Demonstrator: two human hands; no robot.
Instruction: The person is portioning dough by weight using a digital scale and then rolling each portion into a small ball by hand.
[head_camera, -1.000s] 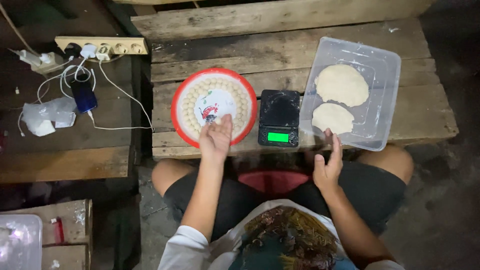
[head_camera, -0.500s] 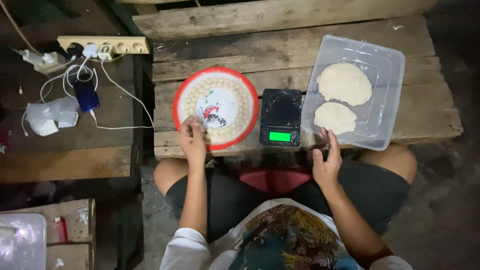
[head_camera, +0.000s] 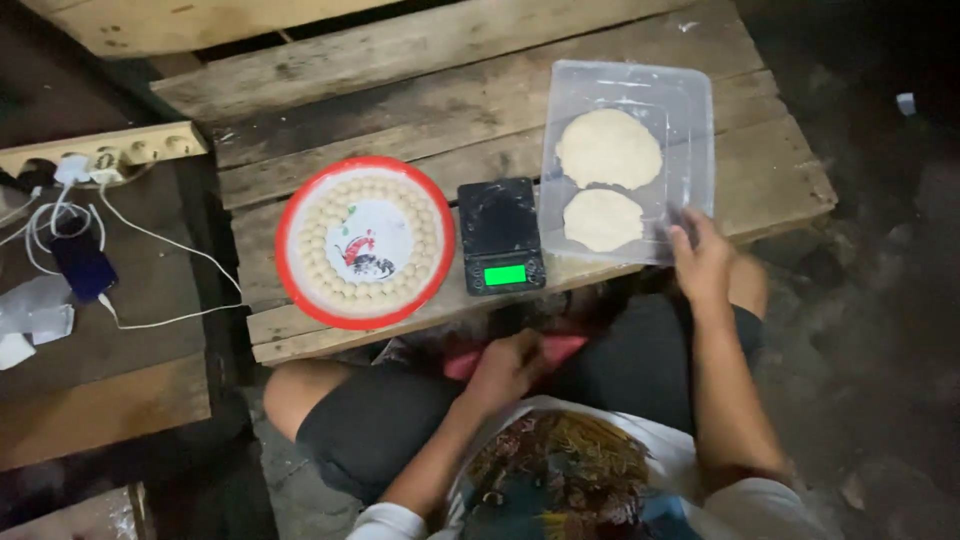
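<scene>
Head view: right hand (head_camera: 703, 262) on tray (head_camera: 690, 120)

The pallet's (head_camera: 400, 60) far planks lie bare. Along its near edge, plate (head_camera: 365, 242), scale (head_camera: 500, 236) and tub (head_camera: 628, 160) stand close together with narrow gaps. Right of the tub, a bare strip runs to the pallet's end.

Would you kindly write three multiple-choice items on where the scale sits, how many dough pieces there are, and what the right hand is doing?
1. The black scale sits:
A. between the red-rimmed plate and the clear tray
B. inside the tray
C. on the plate

2. Dough pieces in the tray:
A. one
B. two
C. four

3. The right hand:
A. lifts the scale
B. rests on the plate
C. touches the tray's near corner

Answers: 1 A, plate left, tray right. 2 B, two pale flat rounds. 3 C, fingers on the tray's edge.
</scene>
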